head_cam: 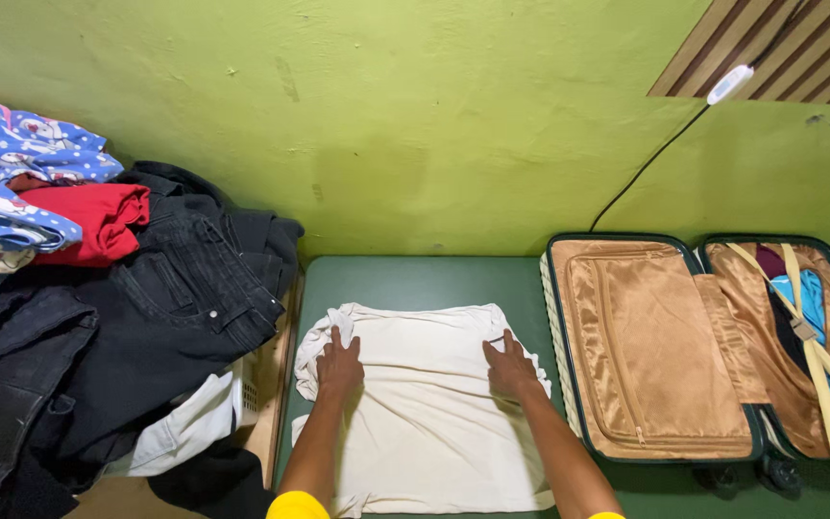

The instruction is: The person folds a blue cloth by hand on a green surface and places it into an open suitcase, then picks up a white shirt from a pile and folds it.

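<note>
A cream-white garment (425, 423) lies spread flat on a dark green surface (415, 279) in front of me. My left hand (339, 365) presses flat on its upper left part, fingers apart. Resting palm-down on the upper right part is my right hand (511, 367), fingers spread toward the folded edge. Neither hand grips the cloth.
An open suitcase (660, 356) with tan lining lies at the right; its far half holds clothes under yellow straps (809, 336). At the left a pile of dark jeans (146, 317), a red garment (98, 221) and blue patterned cloth (2, 183). A green wall (386, 115) stands behind.
</note>
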